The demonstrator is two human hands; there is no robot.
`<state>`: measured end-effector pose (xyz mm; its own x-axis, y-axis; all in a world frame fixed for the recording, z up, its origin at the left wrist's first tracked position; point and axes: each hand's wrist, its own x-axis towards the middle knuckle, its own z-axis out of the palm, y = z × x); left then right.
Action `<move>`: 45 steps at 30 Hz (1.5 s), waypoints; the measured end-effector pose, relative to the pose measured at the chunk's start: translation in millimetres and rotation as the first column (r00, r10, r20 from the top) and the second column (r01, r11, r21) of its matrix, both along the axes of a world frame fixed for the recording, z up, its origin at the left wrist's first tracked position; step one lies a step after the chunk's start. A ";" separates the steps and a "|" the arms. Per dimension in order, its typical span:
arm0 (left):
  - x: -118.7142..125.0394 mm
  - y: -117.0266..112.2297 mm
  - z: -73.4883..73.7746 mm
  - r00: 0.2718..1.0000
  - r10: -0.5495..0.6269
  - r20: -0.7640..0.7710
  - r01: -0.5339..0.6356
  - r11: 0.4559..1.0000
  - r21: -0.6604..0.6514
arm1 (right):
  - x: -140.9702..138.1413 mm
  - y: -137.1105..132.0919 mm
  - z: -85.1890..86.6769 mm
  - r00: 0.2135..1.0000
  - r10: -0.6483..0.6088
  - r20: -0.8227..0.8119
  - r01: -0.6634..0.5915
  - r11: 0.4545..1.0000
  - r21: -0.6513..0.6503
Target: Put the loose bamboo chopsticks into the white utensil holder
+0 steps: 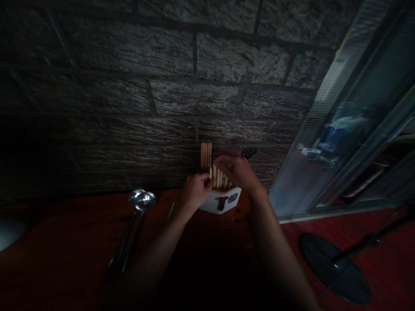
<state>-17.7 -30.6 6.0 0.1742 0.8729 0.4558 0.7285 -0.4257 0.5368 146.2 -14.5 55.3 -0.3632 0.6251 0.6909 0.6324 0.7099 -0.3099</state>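
Two long-handled metal ladles [145,201] lie side by side on the wooden table [65,242], their bowls toward its back edge. A rough stone-block wall [214,95] rises behind the table. To the table's right are a metal-framed glass door [300,181] and, on the red floor [389,272], a round black stand base [343,280]. Toward the table's left end, a pale rounded object [11,233] shows only in part.

Two hands: one left hand [195,190] and one right hand [239,172]. One white holder [210,205], with many wooden chopsticks [206,155], too crowded to count exactly. Two metal ladles [145,201] on the left of one counter [81,224]. One dark spotted object [248,152] beyond the right hand. One round black stand base [343,280], near right.
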 end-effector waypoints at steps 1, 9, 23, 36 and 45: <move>0.0 -0.5 0.5 1.000 0.004 -0.001 -0.004 1.000 -0.004 | 0.8 -0.3 0.8 1.000 0.001 -0.024 -0.001 1.000 0.005; -0.5 0.7 -1.6 1.000 -0.007 0.020 0.007 1.000 -0.008 | 0.4 0.8 -0.6 0.996 -0.042 -0.079 0.040 0.999 -0.027; -1.7 4.0 -4.9 0.996 -0.068 0.066 0.069 0.998 -0.013 | 0.4 2.9 -5.0 0.995 -0.097 0.033 0.098 0.994 -0.049; 0.9 9.1 -10.9 0.995 -0.051 0.080 0.054 0.998 -0.024 | 15.0 3.5 -2.5 0.991 -0.124 -0.057 0.118 0.988 -0.098; 2.4 6.7 -8.7 0.999 -0.011 0.048 0.011 1.000 0.000 | 12.1 12.5 -10.9 0.991 -0.104 -0.083 0.085 0.974 -0.211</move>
<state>-15.4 -23.9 -2.7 0.1611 0.8711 0.4639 0.6971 -0.4332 0.5714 158.4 -2.1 44.4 -0.2362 0.7861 0.5712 0.6550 0.5630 -0.5039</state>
